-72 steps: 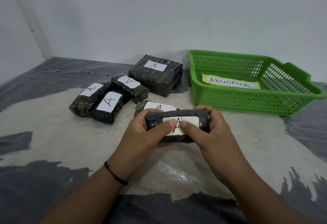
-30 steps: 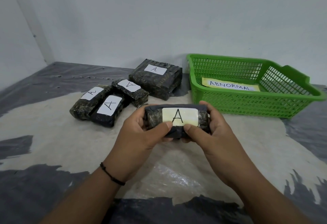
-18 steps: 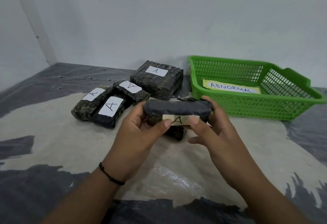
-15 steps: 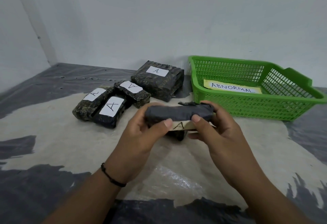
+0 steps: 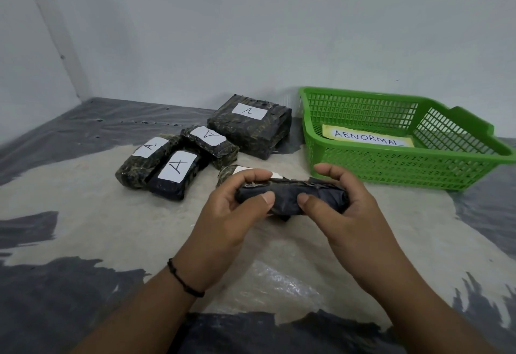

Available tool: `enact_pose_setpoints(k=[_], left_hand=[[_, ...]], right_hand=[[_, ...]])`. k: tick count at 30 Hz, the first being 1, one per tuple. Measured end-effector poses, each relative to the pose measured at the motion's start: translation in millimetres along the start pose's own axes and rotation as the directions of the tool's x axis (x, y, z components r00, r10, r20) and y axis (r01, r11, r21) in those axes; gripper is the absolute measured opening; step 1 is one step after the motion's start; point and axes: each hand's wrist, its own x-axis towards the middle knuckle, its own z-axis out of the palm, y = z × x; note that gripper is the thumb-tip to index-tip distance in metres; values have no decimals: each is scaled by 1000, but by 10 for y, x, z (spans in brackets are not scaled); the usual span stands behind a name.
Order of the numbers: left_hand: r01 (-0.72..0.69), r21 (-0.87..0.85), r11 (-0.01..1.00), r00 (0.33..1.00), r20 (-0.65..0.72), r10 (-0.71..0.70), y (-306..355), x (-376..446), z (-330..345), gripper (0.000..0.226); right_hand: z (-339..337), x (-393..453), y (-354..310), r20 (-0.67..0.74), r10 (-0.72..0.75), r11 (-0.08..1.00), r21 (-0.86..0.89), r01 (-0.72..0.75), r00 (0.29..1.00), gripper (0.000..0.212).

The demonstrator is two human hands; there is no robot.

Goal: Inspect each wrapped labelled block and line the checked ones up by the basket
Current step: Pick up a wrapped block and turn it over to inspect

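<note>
Head view, held block (image 5: pixel 290 195) crosswise (label hidden)

"ABNORMAL" was handwritten on the yellow card (image 5: pixel 365 138) inside the green basket (image 5: pixel 391 169) at 2 o'clock. A white "A" label sat on the large block (image 5: pixel 248 130) at 12 and on three small blocks (image 5: pixel 173 173) at 10–11. No label showed on the held block (image 5: pixel 290 195).

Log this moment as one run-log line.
phase: inspecting | left hand, right hand: both grip wrapped block | label: hidden | basket: only ABNORMAL sign
</note>
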Motion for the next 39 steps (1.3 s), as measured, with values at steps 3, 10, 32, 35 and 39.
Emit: enact_pose_setpoints(k=[3,10,32,35,39], left_hand=[[-8,35,999,1000,-13,8,24,1,13,32],[-115,201,973,992,-18,122,59,-28,48,27],[-54,127,990,991,-117,69,28,8,28,41],[-54,147,988,986,-147,76,28,-3,65,42],[-69,216,974,983,-149,103,38,-10,77,41]], right_hand=[[-17,-8,11,-4,30,1000,1,-30,1000,42],[30,-5,18,-8,78,997,6,-78,997,64],[-14,-1,-23,66,65,993,95,-71,996,59],[-6,-13,-17,57,46,997,61,-50,997,60],[42,-27,6,41,26,1000,-3,-26,999,66]])
